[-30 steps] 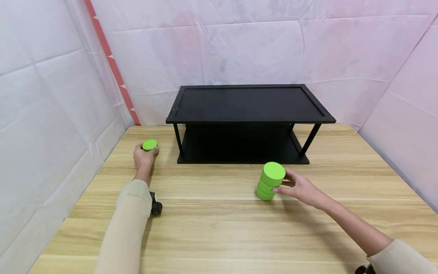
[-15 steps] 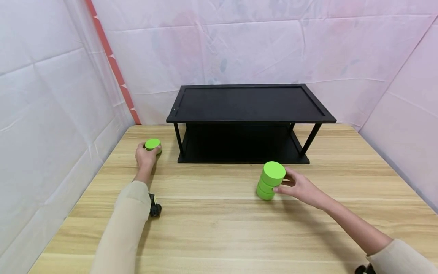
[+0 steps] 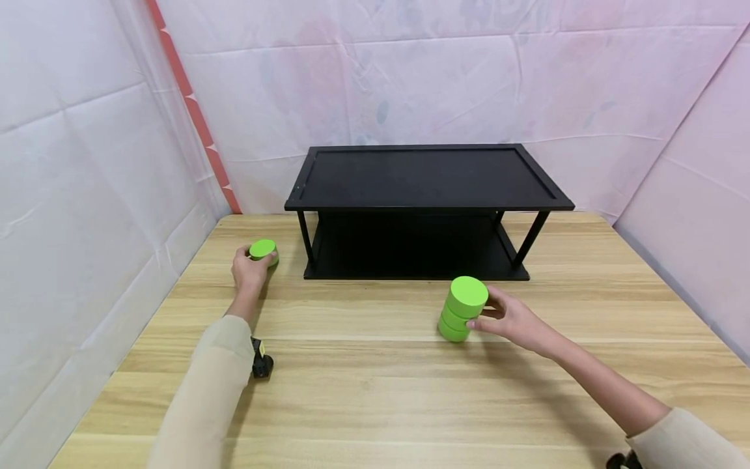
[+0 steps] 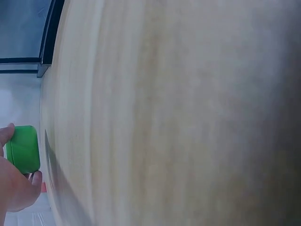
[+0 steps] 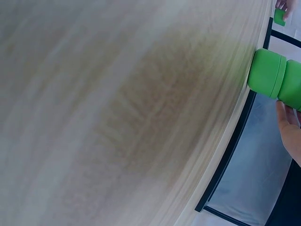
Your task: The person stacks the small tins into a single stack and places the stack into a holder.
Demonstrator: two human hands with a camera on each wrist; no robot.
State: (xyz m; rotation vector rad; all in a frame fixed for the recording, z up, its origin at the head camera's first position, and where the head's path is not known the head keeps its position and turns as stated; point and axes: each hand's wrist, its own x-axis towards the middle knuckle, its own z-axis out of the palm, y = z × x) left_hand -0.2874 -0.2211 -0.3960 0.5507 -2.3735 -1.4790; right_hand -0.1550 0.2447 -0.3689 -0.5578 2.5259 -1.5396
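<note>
At the table's back left, my left hand (image 3: 250,272) grips a small bright green round box (image 3: 263,249) between thumb and fingers. A thin seam rings this box (image 4: 23,148) in the left wrist view, and it sits close over the wood with a shadow beside it. To the right of centre, two more green round boxes are stacked. My right hand (image 3: 517,324) pinches the upper box (image 3: 468,292) from the right side, thumb in front. Beneath it, the lower box (image 5: 264,73) stands on the tabletop, with a lid seam near its top.
A black two-tier rack (image 3: 430,179) stands at the back middle, its lower shelf (image 3: 410,251) between the two hands. White cloth walls (image 3: 410,85) enclose the wooden table (image 3: 363,391) at the back and sides. A red strip (image 3: 193,107) runs down the back left corner.
My left hand has shifted slightly right with its green box, and its forearm has swung a little left. The right hand and the stacked boxes have stayed almost still.
</note>
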